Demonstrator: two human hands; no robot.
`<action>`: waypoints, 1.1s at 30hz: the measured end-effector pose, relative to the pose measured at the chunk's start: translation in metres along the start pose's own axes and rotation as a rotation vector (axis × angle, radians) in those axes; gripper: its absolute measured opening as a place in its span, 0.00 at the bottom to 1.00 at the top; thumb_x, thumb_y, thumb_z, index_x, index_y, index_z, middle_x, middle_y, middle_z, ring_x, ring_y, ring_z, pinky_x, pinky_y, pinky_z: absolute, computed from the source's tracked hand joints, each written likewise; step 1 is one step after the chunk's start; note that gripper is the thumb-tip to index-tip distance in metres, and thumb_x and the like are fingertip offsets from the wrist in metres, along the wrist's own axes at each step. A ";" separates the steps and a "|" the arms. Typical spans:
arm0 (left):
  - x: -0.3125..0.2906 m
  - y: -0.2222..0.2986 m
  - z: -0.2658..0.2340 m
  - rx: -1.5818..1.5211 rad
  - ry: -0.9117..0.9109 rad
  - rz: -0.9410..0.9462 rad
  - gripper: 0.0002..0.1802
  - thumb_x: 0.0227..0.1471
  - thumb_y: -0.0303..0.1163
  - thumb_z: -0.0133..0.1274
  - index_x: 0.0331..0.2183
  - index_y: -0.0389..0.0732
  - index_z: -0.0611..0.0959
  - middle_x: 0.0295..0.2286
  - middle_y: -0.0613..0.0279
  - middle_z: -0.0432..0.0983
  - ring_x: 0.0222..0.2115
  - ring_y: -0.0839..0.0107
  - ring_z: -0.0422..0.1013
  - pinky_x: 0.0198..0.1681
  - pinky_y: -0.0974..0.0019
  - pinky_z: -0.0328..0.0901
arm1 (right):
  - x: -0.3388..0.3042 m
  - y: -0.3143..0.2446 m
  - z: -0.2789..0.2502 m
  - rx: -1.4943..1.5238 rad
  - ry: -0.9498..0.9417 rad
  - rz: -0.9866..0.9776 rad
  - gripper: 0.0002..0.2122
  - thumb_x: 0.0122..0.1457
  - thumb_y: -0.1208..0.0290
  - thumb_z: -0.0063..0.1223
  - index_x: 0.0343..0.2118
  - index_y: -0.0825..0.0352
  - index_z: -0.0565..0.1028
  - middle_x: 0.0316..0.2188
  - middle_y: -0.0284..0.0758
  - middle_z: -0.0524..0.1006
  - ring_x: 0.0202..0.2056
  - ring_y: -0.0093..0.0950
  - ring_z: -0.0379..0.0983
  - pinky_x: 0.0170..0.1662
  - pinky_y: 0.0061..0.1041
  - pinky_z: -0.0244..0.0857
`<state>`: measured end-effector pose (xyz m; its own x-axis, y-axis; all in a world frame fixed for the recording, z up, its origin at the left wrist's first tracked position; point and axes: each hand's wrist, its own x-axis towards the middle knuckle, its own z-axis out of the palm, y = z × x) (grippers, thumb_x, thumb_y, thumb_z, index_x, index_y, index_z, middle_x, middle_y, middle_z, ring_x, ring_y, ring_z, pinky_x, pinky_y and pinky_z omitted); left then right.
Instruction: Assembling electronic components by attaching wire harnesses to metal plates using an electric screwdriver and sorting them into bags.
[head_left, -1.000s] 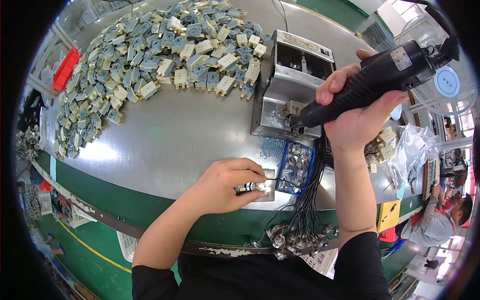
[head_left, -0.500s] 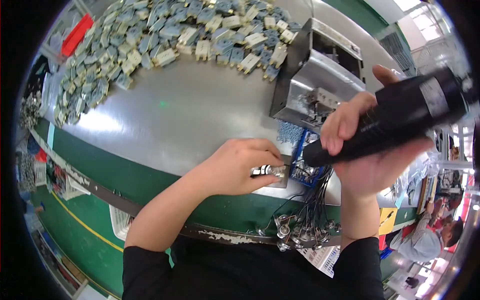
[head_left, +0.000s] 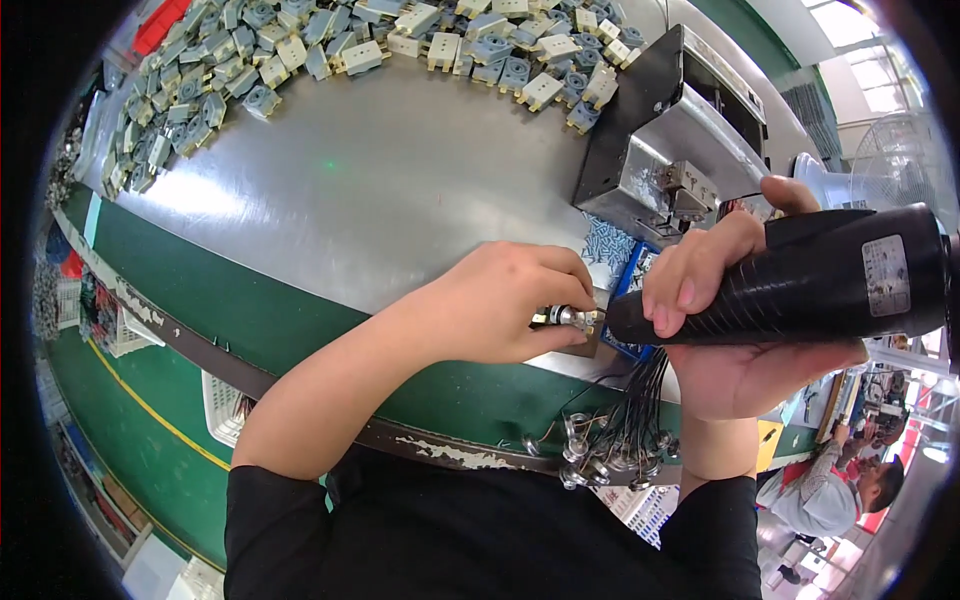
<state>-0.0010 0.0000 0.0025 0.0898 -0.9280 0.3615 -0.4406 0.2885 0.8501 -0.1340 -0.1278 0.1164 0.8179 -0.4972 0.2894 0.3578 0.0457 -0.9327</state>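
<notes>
My left hand (head_left: 510,300) pinches a small fitting (head_left: 560,316) with black, white and shiny metal parts between thumb and fingers, just above the table. My right hand (head_left: 708,262) is wrapped round a black electric screwdriver (head_left: 820,270), held almost level with its tapered nose pointing left. A thin bit at the nose reaches the metal end of the fitting; whether it sits in a screw is too small to tell. Below the fitting is a small flat plate, partly hidden by my fingers. Behind the nose stands a blue tray (head_left: 632,275) of small metal parts, partly covered.
Many grey and cream plastic blocks (head_left: 360,58) are heaped along the table's far side. A steel box fixture (head_left: 650,140) stands at the back right, with blue screws (head_left: 605,240) before it. Black-wired metal parts (head_left: 600,455) lie at the front edge. Another person (head_left: 825,495) sits at far right.
My right hand has swung the screwdriver closer to level and brought its tip to the fitting in my left hand. The whole view has shifted slightly.
</notes>
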 end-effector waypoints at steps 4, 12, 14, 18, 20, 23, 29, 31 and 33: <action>0.000 -0.001 0.001 0.006 -0.004 -0.011 0.13 0.48 0.34 0.70 0.36 0.40 0.89 0.39 0.61 0.84 0.37 0.56 0.81 0.41 0.57 0.75 | -0.005 0.002 0.000 -0.081 0.055 0.010 0.56 0.53 0.16 0.41 0.68 0.67 0.55 0.24 0.34 0.69 0.20 0.28 0.68 0.27 0.29 0.65; 0.002 0.001 0.000 -0.001 0.001 -0.020 0.11 0.49 0.35 0.69 0.35 0.42 0.89 0.38 0.64 0.84 0.37 0.58 0.81 0.41 0.57 0.75 | -0.009 0.009 -0.012 -0.023 -0.064 -0.123 0.56 0.50 0.15 0.42 0.67 0.64 0.58 0.24 0.33 0.71 0.20 0.27 0.68 0.26 0.28 0.65; 0.001 0.002 -0.001 0.007 -0.025 -0.035 0.15 0.45 0.30 0.72 0.37 0.40 0.89 0.40 0.59 0.84 0.38 0.56 0.82 0.41 0.57 0.76 | -0.011 0.010 -0.011 -0.017 -0.056 -0.123 0.55 0.50 0.15 0.43 0.66 0.64 0.59 0.23 0.33 0.71 0.19 0.27 0.68 0.25 0.28 0.65; 0.000 0.000 0.000 0.001 -0.020 -0.042 0.15 0.45 0.29 0.72 0.38 0.40 0.89 0.40 0.60 0.84 0.38 0.56 0.82 0.41 0.57 0.76 | -0.013 0.015 -0.011 -0.015 -0.069 -0.146 0.52 0.50 0.16 0.45 0.62 0.63 0.61 0.23 0.34 0.72 0.18 0.28 0.69 0.25 0.29 0.66; 0.003 0.000 0.000 0.002 -0.019 -0.034 0.15 0.44 0.29 0.72 0.37 0.41 0.89 0.40 0.60 0.84 0.38 0.56 0.81 0.41 0.58 0.76 | -0.014 0.013 -0.012 -0.035 -0.080 -0.174 0.50 0.50 0.17 0.47 0.59 0.63 0.61 0.23 0.34 0.72 0.18 0.28 0.69 0.24 0.29 0.66; 0.004 0.001 0.001 -0.004 -0.002 -0.024 0.15 0.44 0.29 0.72 0.37 0.41 0.89 0.40 0.61 0.84 0.38 0.57 0.81 0.40 0.58 0.76 | -0.017 0.015 -0.013 -0.046 -0.104 -0.211 0.47 0.50 0.19 0.49 0.55 0.62 0.62 0.22 0.34 0.72 0.18 0.29 0.70 0.23 0.30 0.67; 0.001 0.002 0.005 0.046 0.024 -0.016 0.11 0.49 0.35 0.69 0.34 0.41 0.89 0.38 0.64 0.84 0.35 0.58 0.81 0.39 0.58 0.75 | -0.021 0.019 -0.011 -0.050 -0.146 -0.247 0.44 0.50 0.20 0.52 0.50 0.62 0.64 0.22 0.35 0.72 0.17 0.29 0.70 0.22 0.30 0.67; 0.000 0.001 0.005 0.050 0.017 -0.024 0.11 0.49 0.35 0.69 0.35 0.41 0.89 0.38 0.64 0.84 0.35 0.58 0.81 0.39 0.58 0.75 | -0.021 0.019 -0.011 -0.046 -0.156 -0.249 0.45 0.49 0.19 0.51 0.50 0.62 0.64 0.22 0.35 0.73 0.16 0.29 0.69 0.22 0.30 0.66; 0.000 0.000 0.005 0.054 0.010 -0.028 0.11 0.49 0.35 0.69 0.35 0.41 0.89 0.38 0.65 0.84 0.35 0.58 0.81 0.39 0.58 0.75 | -0.020 0.020 -0.011 -0.046 -0.160 -0.251 0.45 0.49 0.19 0.51 0.49 0.62 0.64 0.22 0.35 0.73 0.16 0.29 0.69 0.21 0.31 0.66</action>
<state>-0.0056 -0.0008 0.0008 0.1118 -0.9331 0.3417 -0.4856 0.2487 0.8380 -0.1488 -0.1267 0.0898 0.7682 -0.3449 0.5394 0.5404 -0.1024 -0.8351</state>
